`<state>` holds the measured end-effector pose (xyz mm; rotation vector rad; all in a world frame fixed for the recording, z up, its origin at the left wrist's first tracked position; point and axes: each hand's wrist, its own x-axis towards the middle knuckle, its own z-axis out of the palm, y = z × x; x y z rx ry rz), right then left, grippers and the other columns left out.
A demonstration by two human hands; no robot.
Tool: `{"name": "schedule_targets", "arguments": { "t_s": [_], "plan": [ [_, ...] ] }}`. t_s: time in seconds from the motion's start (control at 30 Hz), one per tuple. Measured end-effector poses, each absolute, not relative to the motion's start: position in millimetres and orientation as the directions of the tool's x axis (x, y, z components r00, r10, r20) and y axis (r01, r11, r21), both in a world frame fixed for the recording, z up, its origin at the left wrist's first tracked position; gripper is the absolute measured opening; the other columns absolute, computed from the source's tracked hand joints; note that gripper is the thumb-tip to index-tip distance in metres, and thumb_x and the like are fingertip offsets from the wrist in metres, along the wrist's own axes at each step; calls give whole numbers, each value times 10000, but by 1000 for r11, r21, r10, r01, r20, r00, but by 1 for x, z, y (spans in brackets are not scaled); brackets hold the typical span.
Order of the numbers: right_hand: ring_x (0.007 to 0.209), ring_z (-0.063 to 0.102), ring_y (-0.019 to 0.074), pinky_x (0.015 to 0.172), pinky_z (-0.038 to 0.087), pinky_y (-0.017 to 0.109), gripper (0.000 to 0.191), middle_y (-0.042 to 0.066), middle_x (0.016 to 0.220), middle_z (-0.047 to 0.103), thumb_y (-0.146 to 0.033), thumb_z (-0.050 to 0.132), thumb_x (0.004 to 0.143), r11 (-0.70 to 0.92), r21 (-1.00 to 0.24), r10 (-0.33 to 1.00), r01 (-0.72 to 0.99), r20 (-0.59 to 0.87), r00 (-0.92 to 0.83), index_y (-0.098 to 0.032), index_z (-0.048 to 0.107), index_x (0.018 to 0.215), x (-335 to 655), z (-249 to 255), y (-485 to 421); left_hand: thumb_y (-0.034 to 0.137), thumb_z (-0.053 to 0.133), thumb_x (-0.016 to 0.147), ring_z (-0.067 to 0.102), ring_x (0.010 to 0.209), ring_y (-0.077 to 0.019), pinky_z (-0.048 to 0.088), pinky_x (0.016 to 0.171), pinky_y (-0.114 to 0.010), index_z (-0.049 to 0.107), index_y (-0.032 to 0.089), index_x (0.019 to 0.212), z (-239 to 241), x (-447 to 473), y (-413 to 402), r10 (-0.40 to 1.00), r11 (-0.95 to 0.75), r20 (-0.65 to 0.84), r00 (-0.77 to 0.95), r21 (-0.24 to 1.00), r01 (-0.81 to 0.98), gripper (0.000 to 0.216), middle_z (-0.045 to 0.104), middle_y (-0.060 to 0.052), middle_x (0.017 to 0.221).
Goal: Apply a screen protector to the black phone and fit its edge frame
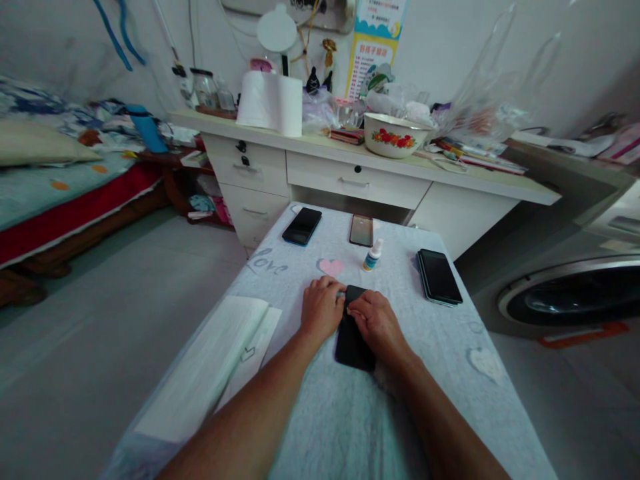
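A black smartphone (pixel 354 347) lies flat on the cloth-covered table, its long side running away from me. My left hand (pixel 323 307) is closed at the upper left edge of this phone, fingers bent and thumb against it. Over the upper right part of the screen is my right hand (pixel 374 321), its fingers pinched together and touching the glass. Whatever sits between those fingertips is too small or hidden to name. Beyond the hands stands a small white spray bottle (pixel 373 255) with a blue and yellow label.
Another dark phone (pixel 303 226) lies at the table's far left, and a brownish phone case (pixel 361 230) at the far middle. Stacked devices (pixel 440 277) rest on the right. White paper sheets (pixel 210 363) lie left. Behind are a desk (pixel 360 183) and a washing machine (pixel 575 267).
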<state>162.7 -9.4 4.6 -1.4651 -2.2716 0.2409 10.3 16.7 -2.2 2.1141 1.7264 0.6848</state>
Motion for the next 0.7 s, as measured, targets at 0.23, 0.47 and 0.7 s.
{"name": "schedule_targets", "arguments": {
  "t_s": [0.23,0.47,0.7],
  "plan": [
    [836,493,196,762,332,297,170,60,850,589,-212,535,898,290,-285,943,914,250,-221,-210,705,899,163,6,0,229,597,844,515,1047,-223,393,887,-360,670,274,1029,-2,10,16,972,-225,178,152,529,818,204,610,-26,1101],
    [838,502,201,751,335,292,176,67,846,589,-219,523,905,167,-273,957,948,275,-89,-197,698,900,179,8,3,233,587,849,517,1044,-222,383,907,-361,670,267,1024,-2,10,16,973,-223,178,149,535,815,197,609,-31,1096],
    [853,521,199,767,342,290,164,78,860,603,-222,525,908,189,-244,961,951,244,-128,-184,683,897,169,12,13,214,598,840,525,1045,-215,384,907,-348,662,262,1020,-3,11,17,971,-228,190,147,541,810,197,615,-29,1084]
  ]
}}
